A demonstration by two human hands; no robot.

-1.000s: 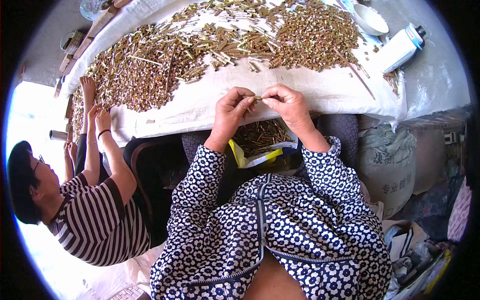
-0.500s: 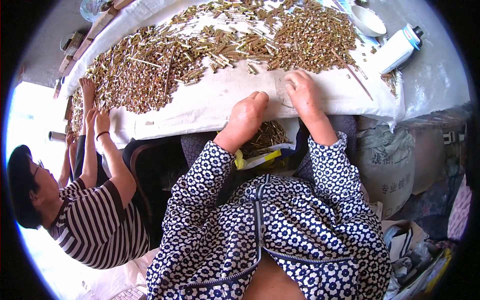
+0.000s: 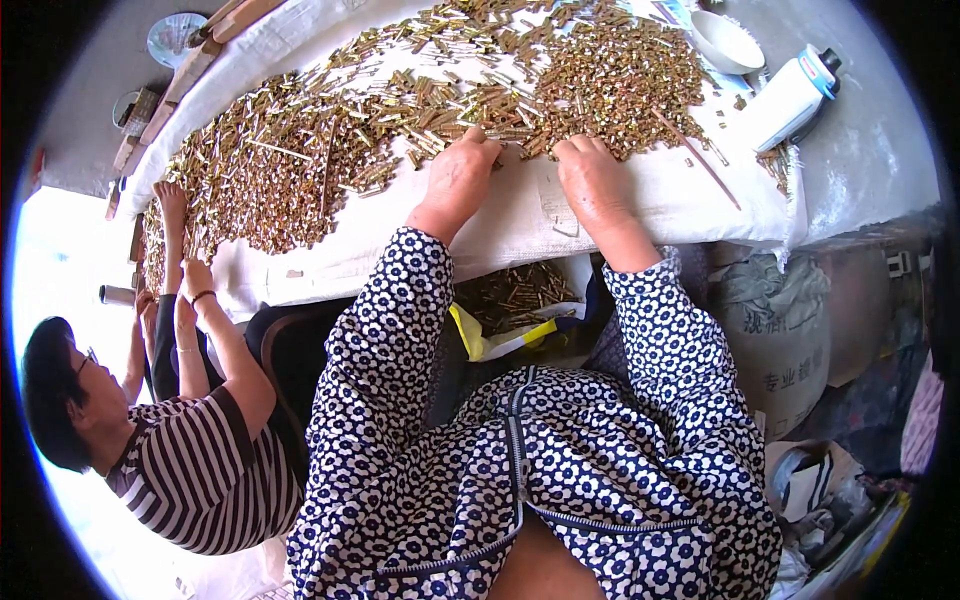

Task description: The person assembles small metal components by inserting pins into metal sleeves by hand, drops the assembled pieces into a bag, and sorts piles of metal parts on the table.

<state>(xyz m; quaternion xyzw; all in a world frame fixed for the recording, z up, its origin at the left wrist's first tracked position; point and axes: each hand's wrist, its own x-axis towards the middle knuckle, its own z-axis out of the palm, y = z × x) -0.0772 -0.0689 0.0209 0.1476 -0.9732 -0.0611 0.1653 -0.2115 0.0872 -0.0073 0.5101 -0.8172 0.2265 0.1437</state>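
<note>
My left hand (image 3: 460, 180) is closed at the near edge of a loose band of long, thin brass-coloured metal pieces (image 3: 430, 110). Its curled fingertips touch or nearly touch them, and whatever they hold is hidden. My right hand (image 3: 592, 185), knuckles up and fingers bent under, rests by the front of a heap of small shiny brass-coloured bits (image 3: 625, 85). What sits in its fingers is also hidden. Both hands lie over the white cloth (image 3: 525, 205) covering the table. Below the table edge, between my forearms, an open bag (image 3: 490, 345) holds more long brass-coloured pieces.
A bigger heap of small metal bits (image 3: 260, 180) spreads to the left, where a co-worker in a striped shirt (image 3: 200, 460) sits with hands at its edge. At right are a thin stick (image 3: 697, 158), a white bowl (image 3: 727, 43), a white bottle (image 3: 795, 98) and a sack (image 3: 770, 330).
My left hand has moved forward and left, up to the long pieces. My right hand has shifted slightly, its fingers turned down by the small bits. The bag below shows more.
</note>
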